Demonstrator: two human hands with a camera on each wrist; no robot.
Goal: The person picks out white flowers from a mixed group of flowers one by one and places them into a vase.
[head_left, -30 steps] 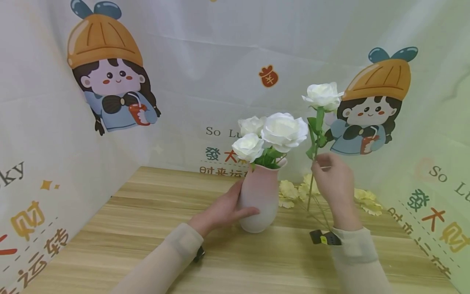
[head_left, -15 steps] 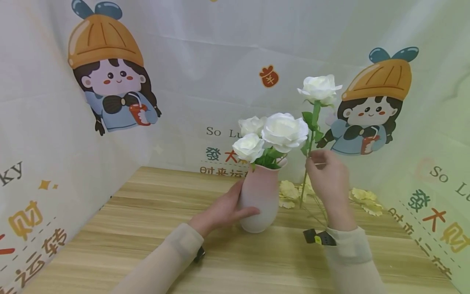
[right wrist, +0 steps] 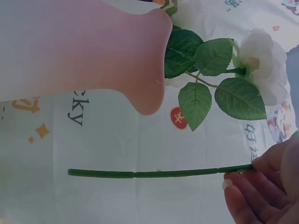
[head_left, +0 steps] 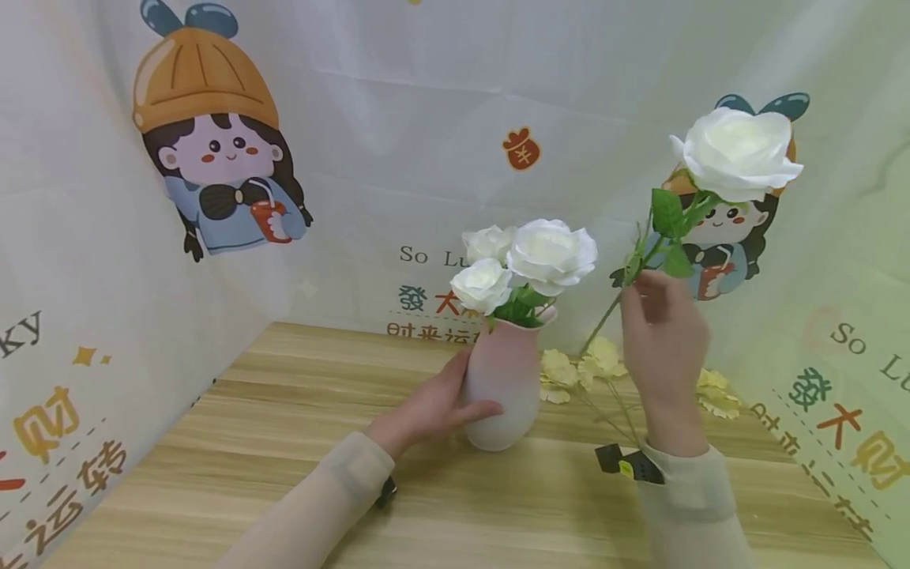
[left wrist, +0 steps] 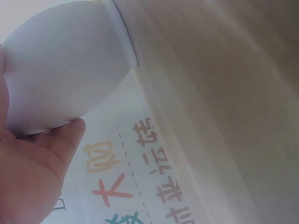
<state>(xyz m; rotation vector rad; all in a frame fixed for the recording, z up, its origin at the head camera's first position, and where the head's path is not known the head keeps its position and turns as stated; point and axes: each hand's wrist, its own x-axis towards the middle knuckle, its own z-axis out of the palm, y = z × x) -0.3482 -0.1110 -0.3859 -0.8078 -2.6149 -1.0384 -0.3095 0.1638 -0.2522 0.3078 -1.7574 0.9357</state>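
A pink-and-white vase (head_left: 501, 379) stands on the wooden table, with several white roses (head_left: 550, 257) and green leaves at its mouth. My left hand (head_left: 434, 399) grips the vase's side, thumb across the front and fingers round the back. To the right of the vase, my right hand (head_left: 664, 348) pinches the green stem (right wrist: 140, 174) of a single white rose (head_left: 739, 154). This rose tilts up to the right, its bare stem end pointing down and left behind the yellow flowers in the head view. In the right wrist view the stem lies apart from the vase.
Yellow flowers (head_left: 600, 359) with thin stems lie on the table (head_left: 284, 442) behind and beside my right wrist. A printed cloth (head_left: 355, 158) hangs round the table at the back and sides. Black wrist devices (head_left: 629, 465) sit at both cuffs.
The held rose first shifts slightly left and up, then swings right and tilts, its bloom now larger and higher. My right hand moves a little right again. Left hand and vase stay still.
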